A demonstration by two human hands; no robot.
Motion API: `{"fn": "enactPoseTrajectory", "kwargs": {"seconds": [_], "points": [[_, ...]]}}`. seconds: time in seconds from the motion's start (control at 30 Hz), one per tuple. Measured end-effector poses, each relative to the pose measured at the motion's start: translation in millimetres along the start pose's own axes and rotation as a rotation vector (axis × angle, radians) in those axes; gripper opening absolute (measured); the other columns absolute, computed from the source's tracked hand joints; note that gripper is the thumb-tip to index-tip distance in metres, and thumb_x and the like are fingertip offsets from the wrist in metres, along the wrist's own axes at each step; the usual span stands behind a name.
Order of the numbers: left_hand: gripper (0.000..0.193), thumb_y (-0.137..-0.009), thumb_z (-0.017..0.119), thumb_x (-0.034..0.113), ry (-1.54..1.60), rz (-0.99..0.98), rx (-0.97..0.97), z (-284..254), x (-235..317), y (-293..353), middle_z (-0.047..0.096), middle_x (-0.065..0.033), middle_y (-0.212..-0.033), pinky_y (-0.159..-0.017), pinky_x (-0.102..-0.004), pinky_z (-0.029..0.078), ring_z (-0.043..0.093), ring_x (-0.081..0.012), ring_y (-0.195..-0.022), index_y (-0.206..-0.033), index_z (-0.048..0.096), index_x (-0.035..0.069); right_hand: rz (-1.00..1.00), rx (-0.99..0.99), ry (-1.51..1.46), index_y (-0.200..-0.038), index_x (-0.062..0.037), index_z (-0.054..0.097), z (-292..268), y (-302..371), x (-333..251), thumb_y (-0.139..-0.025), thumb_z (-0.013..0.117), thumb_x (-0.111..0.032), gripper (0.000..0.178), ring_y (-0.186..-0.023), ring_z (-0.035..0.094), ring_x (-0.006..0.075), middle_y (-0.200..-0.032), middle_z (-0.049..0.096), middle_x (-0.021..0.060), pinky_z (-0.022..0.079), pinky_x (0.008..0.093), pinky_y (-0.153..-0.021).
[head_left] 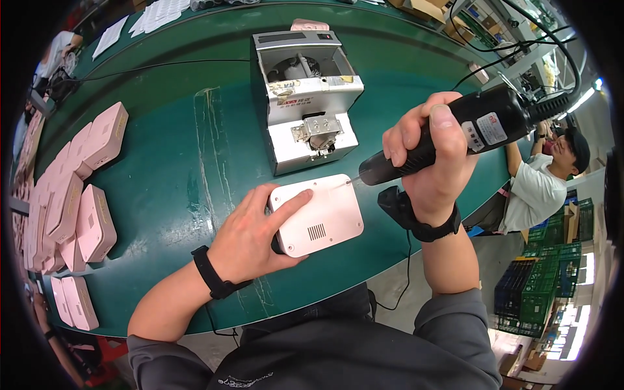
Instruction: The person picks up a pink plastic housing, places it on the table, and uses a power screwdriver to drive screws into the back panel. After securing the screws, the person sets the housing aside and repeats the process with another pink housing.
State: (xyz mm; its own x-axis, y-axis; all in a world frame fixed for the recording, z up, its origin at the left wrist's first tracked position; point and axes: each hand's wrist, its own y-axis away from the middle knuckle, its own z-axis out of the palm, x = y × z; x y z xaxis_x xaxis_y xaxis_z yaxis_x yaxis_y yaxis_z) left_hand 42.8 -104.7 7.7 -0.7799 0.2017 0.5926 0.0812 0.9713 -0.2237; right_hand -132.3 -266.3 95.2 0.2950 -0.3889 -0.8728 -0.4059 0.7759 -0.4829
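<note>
My left hand (250,231) is closed around the left side of a pink plastic housing (325,218), its thumb lying across the top face. The housing rests on the green table with a slotted vent and corner screw holes facing up. In my right hand (439,149) is a black electric screwdriver (484,123), held tilted. Its thin bit points down-left and meets the housing's upper right corner, by a screw hole. Whether a screw sits under the tip is too small to tell. Just beyond the housing stands a silver and black screw feeder (309,104).
Pink housings (65,195) are piled at the left of the green table (162,156). A black cable (559,45) runs from the screwdriver at upper right. Another person (539,179) sits at the right, near stacked green crates (536,286). White sheets (159,16) lie at the far left.
</note>
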Motion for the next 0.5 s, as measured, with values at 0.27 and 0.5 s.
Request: {"fn": "enactPoseTrajectory", "kwargs": {"seconds": [0.27,0.5], "points": [[0.087,-0.065,0.087,0.03,0.008,-0.001,0.003,-2,1,2,0.047,-0.0201,-0.122,-0.092,-0.0432,0.051,0.056,-0.0374,-0.108,-0.143,0.048,0.021,-0.039,0.03,-0.102,-0.094,-0.0049,0.048,1,5,5,-0.094,0.056,-0.023,0.019,-0.048,0.048,0.016,-0.065,0.051,0.0078,0.044,0.0346,-0.05],[0.088,-0.066,0.086,0.033,-0.01,0.009,0.013,-3,0,6,0.048,-0.0195,-0.121,-0.092,-0.0433,0.051,0.056,-0.0371,-0.107,-0.144,0.047,0.021,-0.041,-0.017,0.018,-0.096,-0.0035,0.05,20,-10,-15,-0.094,0.056,-0.018,0.016,-0.047,0.049,0.0163,-0.065,0.051,0.0084,0.044,0.0337,-0.048]]}}
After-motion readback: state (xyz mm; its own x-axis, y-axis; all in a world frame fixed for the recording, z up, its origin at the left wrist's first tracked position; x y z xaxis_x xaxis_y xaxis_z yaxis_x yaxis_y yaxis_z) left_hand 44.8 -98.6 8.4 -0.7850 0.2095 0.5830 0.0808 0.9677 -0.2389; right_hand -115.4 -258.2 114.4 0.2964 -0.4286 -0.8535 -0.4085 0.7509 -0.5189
